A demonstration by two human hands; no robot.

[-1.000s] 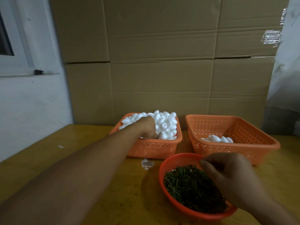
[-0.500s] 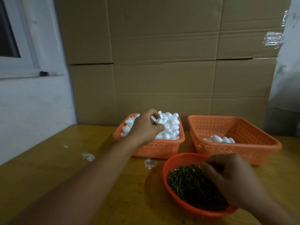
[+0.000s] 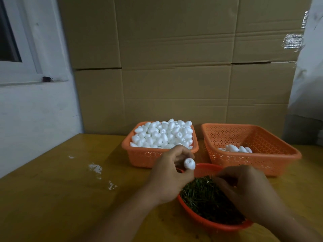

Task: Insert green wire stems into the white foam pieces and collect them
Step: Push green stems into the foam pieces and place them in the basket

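Observation:
My left hand (image 3: 170, 173) holds one white foam piece (image 3: 189, 164) between its fingertips, just above the near-left rim of the round red basket (image 3: 206, 222) of green wire stems (image 3: 201, 196). My right hand (image 3: 248, 191) hovers over the stems with its fingers pinched together; whether a stem is between them is hidden. Behind, an orange basket (image 3: 145, 157) is heaped with white foam pieces (image 3: 164, 135). To its right a larger orange basket (image 3: 272, 154) holds a few foam pieces (image 3: 235, 148).
All baskets stand on a yellow wooden table (image 3: 61, 198). White foam crumbs (image 3: 95, 168) lie scattered on its left part. Stacked cardboard boxes (image 3: 174, 67) form a wall right behind the baskets. A white wall with a window frame is at the left.
My left hand has come out of the full foam basket with one foam piece and drawn back toward the stem basket. My right hand stayed over the stems.

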